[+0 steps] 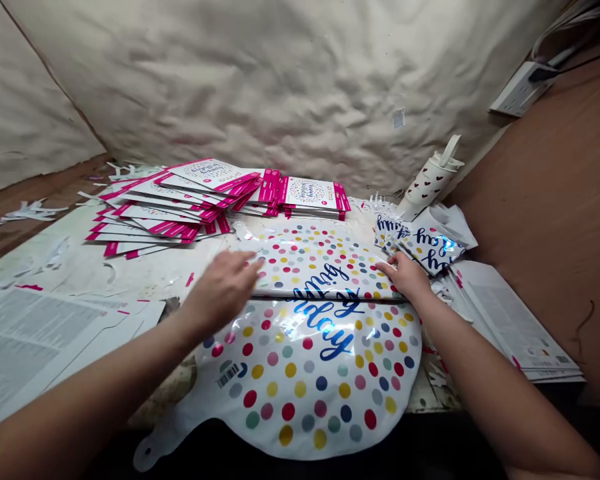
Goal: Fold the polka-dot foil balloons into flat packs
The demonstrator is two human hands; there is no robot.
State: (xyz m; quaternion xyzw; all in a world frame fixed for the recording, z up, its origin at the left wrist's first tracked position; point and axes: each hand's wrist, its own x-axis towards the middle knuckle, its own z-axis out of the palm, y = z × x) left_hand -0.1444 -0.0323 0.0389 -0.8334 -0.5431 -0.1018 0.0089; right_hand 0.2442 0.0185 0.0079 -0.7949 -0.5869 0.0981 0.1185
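A flat foil balloon (300, 387) with coloured dots and blue lettering lies in front of me, its near rounded part and tail hanging past the table's front edge. A crease or folded edge crosses its middle, and more dotted foil (310, 253) lies beyond. My left hand (225, 287) is at the left side of that far part, fingers loosely bent and slightly apart. At the right side, my right hand (407, 273) has its thumb and fingers closed on the foil edge; its fingertips are partly hidden. Folded foil balloons (433, 247) lie just beyond the right hand.
Pink and white printed packets (180, 200) are heaped at the back left, with a neater stack (313, 195) beside them. A cup with hearts (430, 183) stands back right. Printed sheets (55, 340) lie left, card sleeves (510, 320) right. A power strip (523, 90) is on the wall.
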